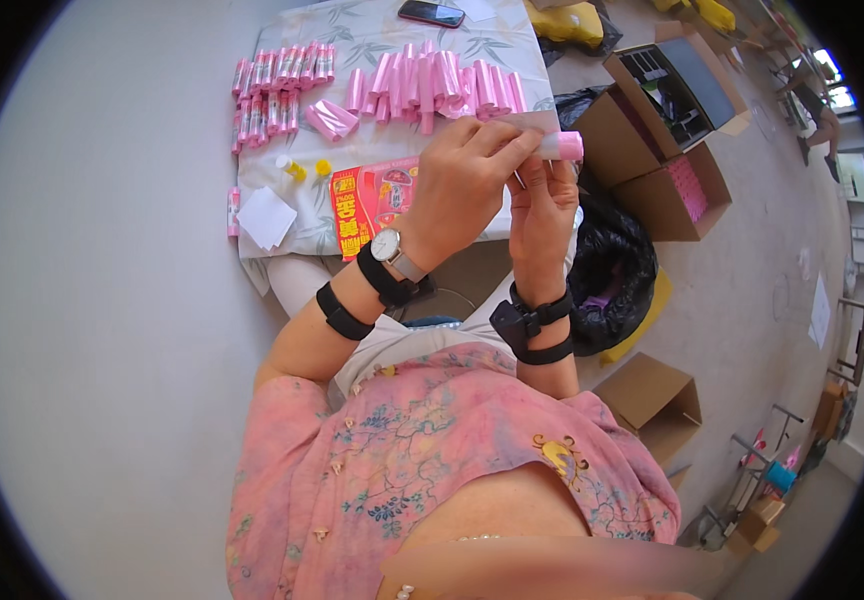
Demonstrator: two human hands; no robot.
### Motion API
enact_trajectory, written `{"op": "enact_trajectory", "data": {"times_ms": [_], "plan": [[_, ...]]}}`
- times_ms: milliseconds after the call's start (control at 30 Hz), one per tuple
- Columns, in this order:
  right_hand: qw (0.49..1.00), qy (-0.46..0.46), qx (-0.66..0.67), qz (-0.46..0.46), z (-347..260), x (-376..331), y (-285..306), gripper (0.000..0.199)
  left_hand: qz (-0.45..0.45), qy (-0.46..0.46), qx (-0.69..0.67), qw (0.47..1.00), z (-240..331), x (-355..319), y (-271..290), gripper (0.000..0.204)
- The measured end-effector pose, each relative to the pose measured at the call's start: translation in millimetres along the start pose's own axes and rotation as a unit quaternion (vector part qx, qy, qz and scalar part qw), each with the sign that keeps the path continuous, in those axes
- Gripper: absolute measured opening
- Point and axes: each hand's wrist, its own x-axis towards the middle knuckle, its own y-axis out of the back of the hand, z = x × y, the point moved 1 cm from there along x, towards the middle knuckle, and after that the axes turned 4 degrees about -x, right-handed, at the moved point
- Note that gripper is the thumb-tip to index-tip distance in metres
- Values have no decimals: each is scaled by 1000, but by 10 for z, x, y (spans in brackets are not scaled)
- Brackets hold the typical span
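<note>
In front of me, above the table's right side, both my hands are on one pink plastic roll [571,146] with a whitish paper band around it. My left hand [465,178] reaches across, its fingers closed at the band. From below, my right hand [542,205] supports the roll with bent fingers. Past my hands lies a pile of unlabelled pink rolls [427,85]. Labelled pink rolls [270,112] are stacked in rows at the far left. Near the left edge are white paper slips [267,217], a small glue bottle [292,168] and its apparent yellow cap [323,167].
A red and yellow printed bag [357,215] lies flat under my left forearm. A phone [432,13] rests at the table's far edge. On the right stand open cardboard boxes [642,205], one holding pink rolls, and a black plastic bag [612,270]. Another carton [652,400] sits nearer me.
</note>
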Motion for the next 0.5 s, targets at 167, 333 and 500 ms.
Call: {"op": "enact_trajectory", "data": {"times_ms": [167, 333, 500], "plan": [[1000, -22, -8, 17, -7, 42, 58, 31, -13, 10, -26, 1000, -55, 34, -57, 37], [999, -32, -15, 14, -7, 84, 132, 31, -15, 27, -52, 998, -23, 68, -51, 36], [998, -55, -10, 27, -18, 110, 179, 31, -17, 29, -56, 998, -56, 64, -107, 39]]}}
